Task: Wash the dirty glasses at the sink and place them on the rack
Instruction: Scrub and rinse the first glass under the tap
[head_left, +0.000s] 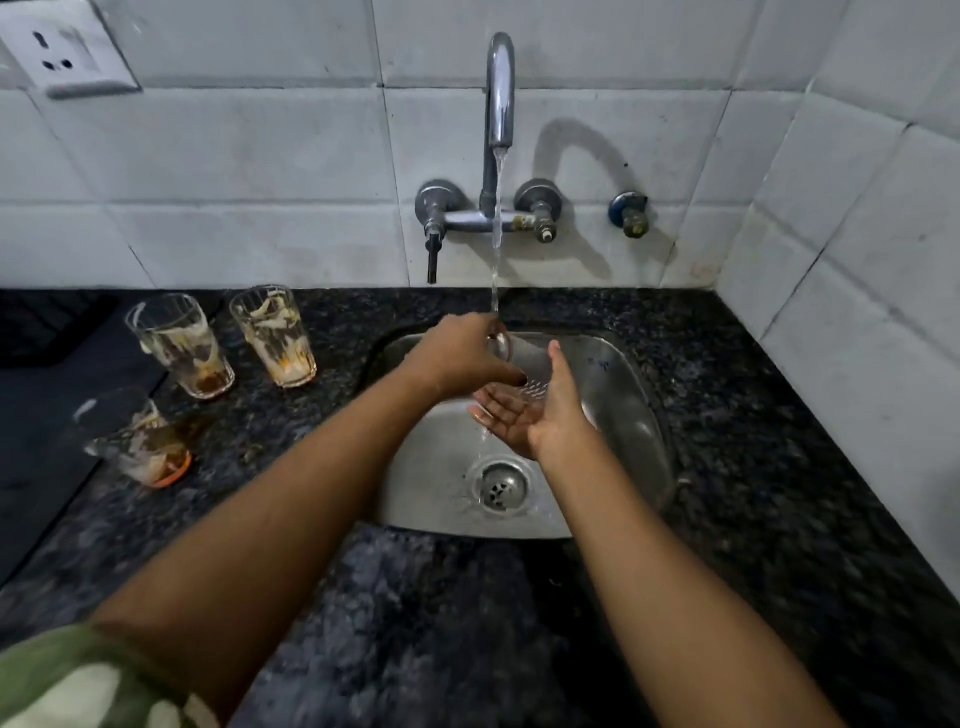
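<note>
Left hand (457, 353) over the steel sink (634, 384), fingers (498, 376) curled round a clear glass (511, 358), gripping it near the rim. Glass is tilted, rim up toward the water stream (496, 249), ribbed base down by the right palm. Stream from the wall tap (500, 93) lands right at the rim, just past the left knuckles.

Right hand (535, 410) open, palm up and slightly cupped, fingers spread, holding nothing. It sits just under the left fingertips and the glass base; can't tell if the base touches the palm or clears it. Water runs off below the right fingers toward the drain (503, 486), which is below both hands, nearer the camera.

Three dirty glasses on the black granite counter (779, 467), all well to the left of the left hand, none touched:
- back left glass (179, 345), upright, white and brown residue
- back right glass (274, 335), upright, same residue, closest to the left hand
- front glass (132, 436), nearest the camera, blurred, looks tilted, orange smear at the base

White tiled wall behind, socket (62, 49) top left.
</note>
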